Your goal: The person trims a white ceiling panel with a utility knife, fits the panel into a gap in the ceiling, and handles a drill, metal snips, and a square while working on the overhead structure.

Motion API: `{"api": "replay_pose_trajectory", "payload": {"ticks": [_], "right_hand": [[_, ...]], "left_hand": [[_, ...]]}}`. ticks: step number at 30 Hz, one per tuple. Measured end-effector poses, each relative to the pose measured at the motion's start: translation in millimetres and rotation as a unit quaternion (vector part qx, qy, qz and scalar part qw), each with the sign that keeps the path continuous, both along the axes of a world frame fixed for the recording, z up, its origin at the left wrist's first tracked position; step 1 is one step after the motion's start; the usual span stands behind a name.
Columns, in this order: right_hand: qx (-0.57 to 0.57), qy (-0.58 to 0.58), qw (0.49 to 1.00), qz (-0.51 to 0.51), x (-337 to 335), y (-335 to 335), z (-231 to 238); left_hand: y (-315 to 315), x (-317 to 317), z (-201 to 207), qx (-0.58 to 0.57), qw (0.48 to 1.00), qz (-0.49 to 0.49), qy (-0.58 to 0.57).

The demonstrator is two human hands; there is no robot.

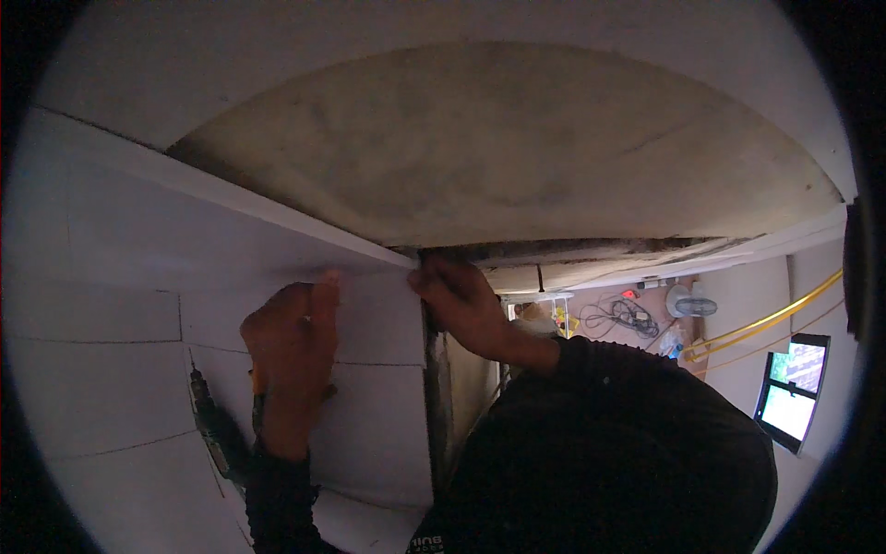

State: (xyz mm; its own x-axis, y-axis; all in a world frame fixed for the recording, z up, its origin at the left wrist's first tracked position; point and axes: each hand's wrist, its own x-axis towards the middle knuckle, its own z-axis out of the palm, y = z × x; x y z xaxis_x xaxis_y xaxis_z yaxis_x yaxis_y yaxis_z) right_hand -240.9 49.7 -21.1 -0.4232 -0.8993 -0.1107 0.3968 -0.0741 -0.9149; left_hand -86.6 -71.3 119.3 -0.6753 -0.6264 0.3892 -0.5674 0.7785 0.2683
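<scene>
Bare hands at a white board (378, 411) crossed by thin dark lines. The right hand (466, 303), fingers bent, has its fingertips at the end of a pale strip (277, 210), by the board's right edge. The left hand (293, 337), slightly blurred, points its fingers toward the strip; whether they touch it cannot be told. Left of its wrist, a dark drill (212, 420) points away from the wearer. Beyond the strip, a beige panel (508, 148) with a curved far edge. Right background: coiled cable (623, 316), fan (694, 307), yellow hose (771, 320) and bright window (794, 388).
</scene>
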Motion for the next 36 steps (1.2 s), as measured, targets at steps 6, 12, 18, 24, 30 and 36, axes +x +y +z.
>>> {"api": "replay_pose_trajectory", "payload": {"ticks": [6, 12, 18, 24, 30, 36], "right_hand": [[0.004, 0.012, 1.0, 0.012, -2, 1, 2], [0.007, 0.031, 0.999, 0.017, -1, 1, -1], [0.013, 0.054, 0.998, -0.001, 0, 0, -2], [0.025, 0.09, 0.995, -0.03, 1, -2, 9], [0.018, 0.113, 0.993, -0.035, -1, -2, 5], [0.022, 0.092, 0.995, -0.03, 0, -1, 0]], "left_hand": [[-6, -2, 10, 0.042, 0.998, 0.012, 0.034], [-4, -3, 18, 0.093, 0.995, 0.028, 0.04], [3, -12, 25, 0.166, 0.981, 0.061, 0.082], [1, -10, 37, 0.167, 0.984, 0.06, 0.01], [5, -15, 28, 0.202, 0.975, 0.068, 0.07], [6, -12, 26, 0.189, 0.978, 0.057, 0.064]]}}
